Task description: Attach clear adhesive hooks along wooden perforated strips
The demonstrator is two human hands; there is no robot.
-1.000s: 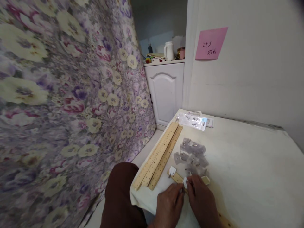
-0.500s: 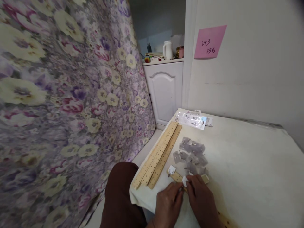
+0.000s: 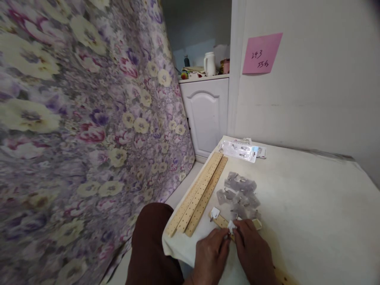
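Near the table's front edge, my left hand (image 3: 211, 250) and my right hand (image 3: 254, 248) meet over a short wooden strip with holes (image 3: 221, 221). The fingertips of both hands are pinched on a small white adhesive hook (image 3: 232, 226) on that strip. My fingers partly cover this hook and the strip's middle. On the strip's left end sits another white hook (image 3: 215, 213), its metal part hanging over the side. Just beyond my hands lie several clear-backed hooks (image 3: 240, 184) in a loose, overlapping pile.
Long perforated wooden strips (image 3: 199, 194) lie along the left of the cloth-covered table (image 3: 314, 190). At the far edge are plastic hook packages (image 3: 239, 151). A floral curtain (image 3: 89, 138) hangs on the left, with a white cabinet (image 3: 206, 114) behind and my knee (image 3: 152, 237) below.
Almost nothing differs. Both hands stay at the same white hook, with only tiny finger shifts, and the view has moved very slightly.
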